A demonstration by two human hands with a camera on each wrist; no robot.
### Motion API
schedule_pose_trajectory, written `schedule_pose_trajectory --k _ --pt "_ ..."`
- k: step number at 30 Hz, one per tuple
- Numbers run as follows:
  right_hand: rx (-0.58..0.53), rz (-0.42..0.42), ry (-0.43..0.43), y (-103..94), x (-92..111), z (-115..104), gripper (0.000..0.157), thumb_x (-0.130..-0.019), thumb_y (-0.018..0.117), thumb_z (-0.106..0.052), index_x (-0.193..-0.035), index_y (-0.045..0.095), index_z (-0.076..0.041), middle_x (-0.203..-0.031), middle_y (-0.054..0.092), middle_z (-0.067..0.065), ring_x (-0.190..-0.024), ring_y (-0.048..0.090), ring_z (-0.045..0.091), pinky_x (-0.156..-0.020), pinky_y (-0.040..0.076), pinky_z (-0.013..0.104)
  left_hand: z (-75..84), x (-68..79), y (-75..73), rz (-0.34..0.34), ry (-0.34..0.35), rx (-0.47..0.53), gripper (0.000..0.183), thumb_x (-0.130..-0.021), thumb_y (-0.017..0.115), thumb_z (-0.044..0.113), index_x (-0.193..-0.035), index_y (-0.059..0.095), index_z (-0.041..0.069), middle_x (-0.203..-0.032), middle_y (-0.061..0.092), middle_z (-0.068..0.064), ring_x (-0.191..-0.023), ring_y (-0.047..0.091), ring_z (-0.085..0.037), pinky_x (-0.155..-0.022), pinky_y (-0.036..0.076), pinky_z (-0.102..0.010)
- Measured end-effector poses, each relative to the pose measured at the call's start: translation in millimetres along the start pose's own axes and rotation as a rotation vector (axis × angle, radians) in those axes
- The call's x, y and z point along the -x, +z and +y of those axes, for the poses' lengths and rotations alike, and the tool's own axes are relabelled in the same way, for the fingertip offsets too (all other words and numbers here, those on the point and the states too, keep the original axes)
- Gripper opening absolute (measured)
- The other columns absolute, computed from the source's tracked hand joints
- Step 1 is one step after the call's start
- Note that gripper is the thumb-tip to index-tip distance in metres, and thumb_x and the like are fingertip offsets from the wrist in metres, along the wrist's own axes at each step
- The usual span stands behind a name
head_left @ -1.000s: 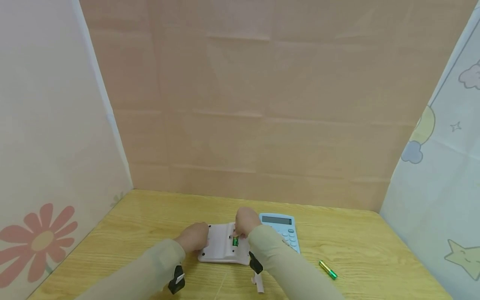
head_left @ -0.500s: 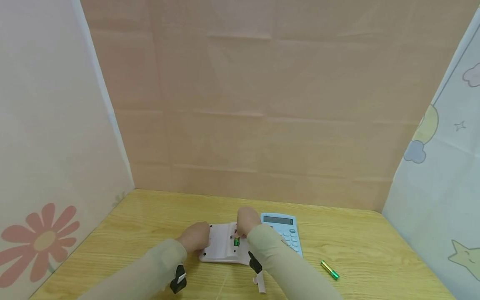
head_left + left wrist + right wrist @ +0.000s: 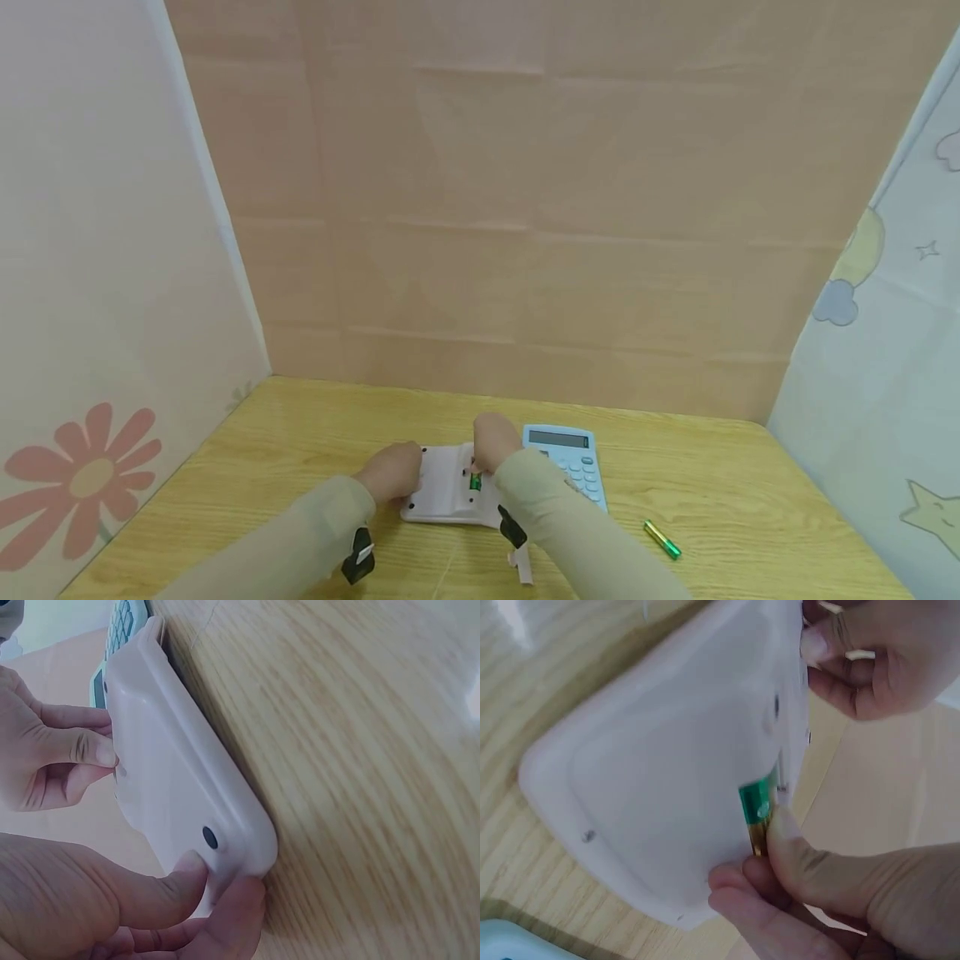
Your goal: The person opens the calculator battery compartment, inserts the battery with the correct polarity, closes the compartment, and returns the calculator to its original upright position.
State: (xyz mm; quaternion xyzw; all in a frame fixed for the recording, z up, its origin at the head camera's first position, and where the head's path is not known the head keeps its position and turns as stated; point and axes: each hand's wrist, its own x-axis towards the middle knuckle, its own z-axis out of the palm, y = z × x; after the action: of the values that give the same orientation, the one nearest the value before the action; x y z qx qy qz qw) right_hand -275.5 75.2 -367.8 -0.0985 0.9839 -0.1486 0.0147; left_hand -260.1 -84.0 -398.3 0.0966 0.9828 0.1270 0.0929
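A pale pink calculator [image 3: 438, 492] lies back side up on the wooden table, its battery slot uncovered. My left hand [image 3: 393, 472] grips its left edge, thumb on the back and fingers around the rim, as the left wrist view shows. A green-and-gold battery [image 3: 756, 806] sits at the slot in the right wrist view. The thumb and fingertips of my right hand [image 3: 493, 442] pinch its gold end. How deep the battery sits in the slot is hard to tell.
A light blue calculator [image 3: 562, 454] lies face up just right of the pink one, partly behind my right forearm. Further right is a second green-and-gold battery [image 3: 662, 539]. A small pink battery cover [image 3: 522, 567] lies near the front. Fabric walls stand around the table.
Both hands stay in almost the same place on the calculator and battery. The whole head view has shifted slightly.
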Motion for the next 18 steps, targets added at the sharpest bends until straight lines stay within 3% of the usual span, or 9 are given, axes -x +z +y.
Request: schedule_pose_trajectory --k 5,9,11,15,18 --pt "-0.056 -0.026 -0.042 -1.2 5.5 3.1 0.022 -0.072 0.082 -0.001 -0.084 0.063 -0.001 -0.077 0.063 0.009 -0.064 0.054 0.016 -0.06 0.05 0.03 2.9 4.9 -4.2 0.015 0.016 -0.024 0.006 -0.088 0.063 0.001 -0.088 0.059 -0.003 -0.064 0.053 -0.008 -0.052 0.05 -0.016 -0.049 0.042 -0.025" --pt "-0.045 -0.145 -0.044 -9.0 8.9 7.2 0.019 -0.081 0.077 -0.01 -0.073 0.061 -0.004 -0.066 0.053 0.001 -0.057 0.044 0.012 -0.054 0.04 0.026 6.3 8.3 -7.3 0.005 0.02 -0.026 0.008 -0.088 0.064 0.002 -0.091 0.059 -0.005 -0.067 0.053 -0.008 -0.054 0.05 -0.016 -0.05 0.042 -0.025" --pt "-0.078 -0.223 -0.053 -16.4 11.3 10.3 0.019 -0.086 0.073 -0.016 -0.072 0.065 -0.005 -0.067 0.056 -0.001 -0.058 0.048 0.011 -0.054 0.041 0.025 7.6 9.0 -7.7 0.002 0.015 -0.021 0.008 -0.088 0.064 0.002 -0.09 0.06 -0.005 -0.066 0.053 -0.008 -0.054 0.05 -0.015 -0.05 0.041 -0.024" --pt "-0.253 -0.342 -0.058 -31.0 18.7 19.1 0.017 -0.093 0.064 -0.021 -0.093 0.07 -0.005 -0.087 0.067 0.005 -0.076 0.063 0.02 -0.068 0.054 0.034 8.3 8.5 -7.4 -0.008 0.006 -0.023 0.008 -0.088 0.065 0.002 -0.089 0.06 -0.004 -0.066 0.053 -0.007 -0.053 0.05 -0.014 -0.05 0.041 -0.023" --pt "-0.36 -0.378 -0.084 -39.1 26.2 28.4 0.018 -0.095 0.062 -0.022 -0.103 0.065 -0.006 -0.101 0.068 0.01 -0.091 0.065 0.027 -0.079 0.055 0.043 8.2 8.2 -6.9 -0.016 0.012 -0.041 0.009 -0.089 0.065 0.004 -0.09 0.06 -0.004 -0.067 0.053 -0.007 -0.055 0.05 -0.015 -0.05 0.042 -0.024"
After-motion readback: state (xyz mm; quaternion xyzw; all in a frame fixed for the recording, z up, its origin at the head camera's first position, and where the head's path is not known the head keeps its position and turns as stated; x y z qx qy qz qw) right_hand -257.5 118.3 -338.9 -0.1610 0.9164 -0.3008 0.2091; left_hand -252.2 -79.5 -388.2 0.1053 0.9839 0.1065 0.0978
